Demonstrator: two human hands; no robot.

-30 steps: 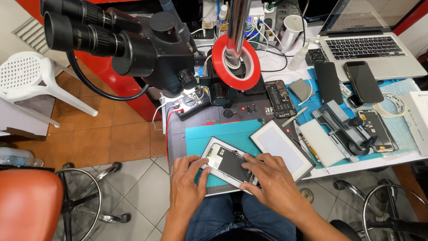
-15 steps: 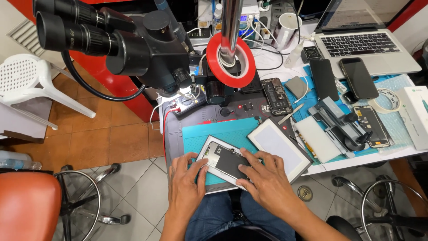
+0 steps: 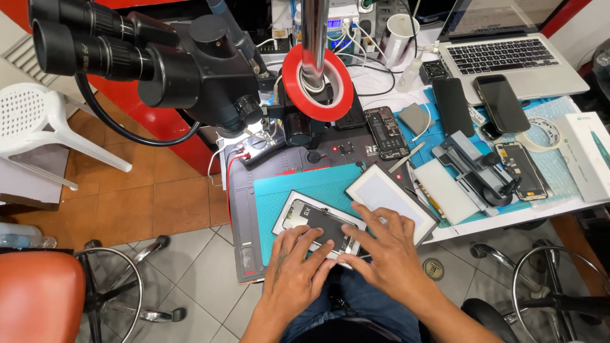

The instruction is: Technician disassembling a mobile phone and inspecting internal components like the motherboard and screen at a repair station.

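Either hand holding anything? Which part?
Both hands press on the phone screen panel lying on the teal mat: left hand and right hand at its near edge.

**Phone repair workshop**

A stereo microscope [image 3: 159, 63] looms over the bench beyond the hands. Opened phones [image 3: 386, 132], a screen clamp [image 3: 473, 168] and tape rolls [image 3: 318, 82] crowd the teal mat [image 3: 305, 187], laptop [image 3: 508, 57] farther back.

- Left hand [image 3: 295, 270]: palm down, fingers spread forward, pressing flat, no closed grip.
- Right hand [image 3: 387, 251]: palm down, fingers splayed, angled toward the left hand.
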